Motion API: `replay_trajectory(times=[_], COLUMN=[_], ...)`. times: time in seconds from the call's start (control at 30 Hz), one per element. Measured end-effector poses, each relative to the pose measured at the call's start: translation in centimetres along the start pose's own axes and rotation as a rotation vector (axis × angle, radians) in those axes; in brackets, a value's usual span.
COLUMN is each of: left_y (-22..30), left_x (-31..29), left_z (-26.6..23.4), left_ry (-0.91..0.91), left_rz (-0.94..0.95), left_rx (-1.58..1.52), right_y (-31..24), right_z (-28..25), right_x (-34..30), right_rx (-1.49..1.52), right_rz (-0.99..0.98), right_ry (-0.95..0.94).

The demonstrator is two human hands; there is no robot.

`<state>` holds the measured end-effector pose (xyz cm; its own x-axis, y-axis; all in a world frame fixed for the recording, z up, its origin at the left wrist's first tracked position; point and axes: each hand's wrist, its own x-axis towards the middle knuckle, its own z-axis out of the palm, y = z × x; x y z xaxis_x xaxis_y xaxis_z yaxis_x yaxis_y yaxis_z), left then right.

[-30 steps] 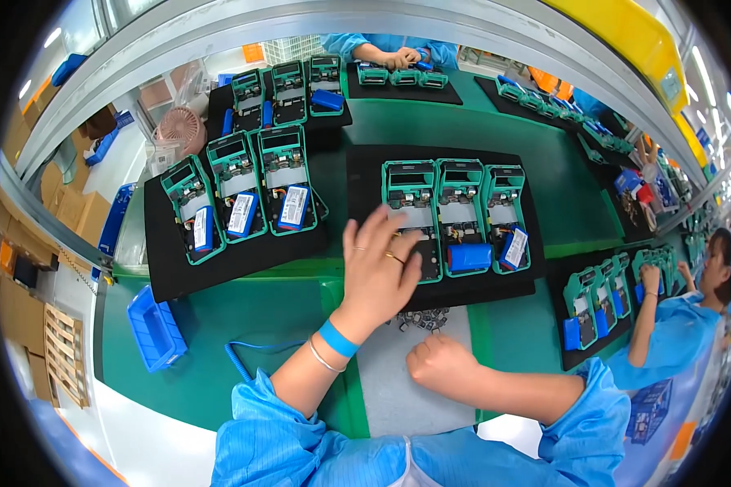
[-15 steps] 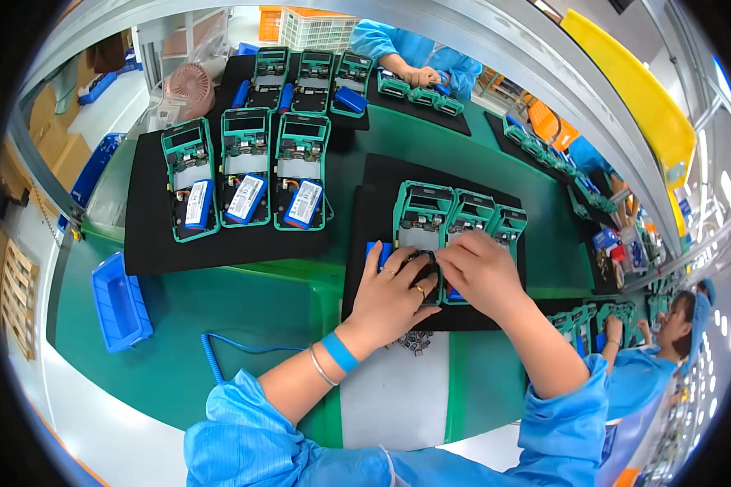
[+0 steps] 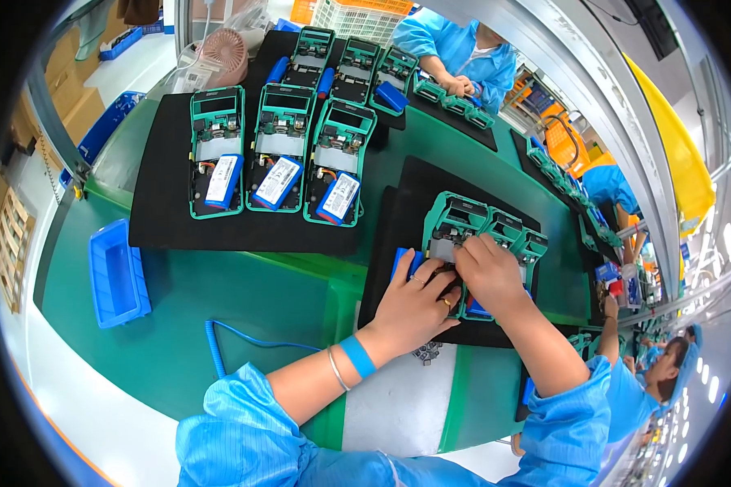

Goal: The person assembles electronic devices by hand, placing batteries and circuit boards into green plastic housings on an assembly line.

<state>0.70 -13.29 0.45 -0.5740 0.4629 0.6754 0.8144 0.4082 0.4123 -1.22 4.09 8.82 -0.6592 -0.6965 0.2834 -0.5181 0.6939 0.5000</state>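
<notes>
Three green-framed device housings with exposed circuit boards lie side by side in front of me on a black mat: a left housing (image 3: pixel 455 213), a middle housing (image 3: pixel 505 227) and a right one (image 3: pixel 533 246). My left hand (image 3: pixel 414 310) rests over the lower part of the left housing, fingers spread. Close to its fingertips, my right hand (image 3: pixel 489 276) pinches at that housing; whatever is between the fingers is hidden. A blue battery pack (image 3: pixel 404 263) sits beside my left hand. Another blue pack (image 3: pixel 477 310) shows partly under my right hand.
At the left, a black mat (image 3: pixel 162 191) bears several similar housings with blue batteries. A blue bin (image 3: pixel 118 276) and a coiled blue cable (image 3: pixel 214 345) lie nearer. A pink fan (image 3: pixel 224 55) stands behind. Co-workers sit across (image 3: pixel 459 61) and at right (image 3: pixel 638 390).
The view has shifted, so the mats and housings appear displaced. My right hand has come leftward over the left housing, nearer my left fingertips. My left hand stays on that housing.
</notes>
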Motion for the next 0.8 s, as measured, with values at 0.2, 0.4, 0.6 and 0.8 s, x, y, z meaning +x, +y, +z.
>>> replay_trajectory(times=[0.2,0.4,0.6,0.8], left_y=[0.0,0.3,0.5,-2.1], left_x=[0.0,0.1,0.4,1.1], left_z=[-0.2,-0.4,-0.6,-2.8], left_ry=[-0.021,-0.03,-0.057,-0.14], left_rz=[0.003,0.014,0.027,0.074], left_rx=[0.007,0.031,0.057,0.128], right_y=[-0.2,0.2,-0.4,-3.7], right_z=[-0.2,-1.2,-0.5,-5.5], right_x=[0.5,1.4,0.9,-3.8], right_rx=[-0.06,-0.045,-0.097,0.411], right_rz=[0.013,0.125,0.24,0.575], right_ry=[-0.043,-0.034,-0.052,0.137])
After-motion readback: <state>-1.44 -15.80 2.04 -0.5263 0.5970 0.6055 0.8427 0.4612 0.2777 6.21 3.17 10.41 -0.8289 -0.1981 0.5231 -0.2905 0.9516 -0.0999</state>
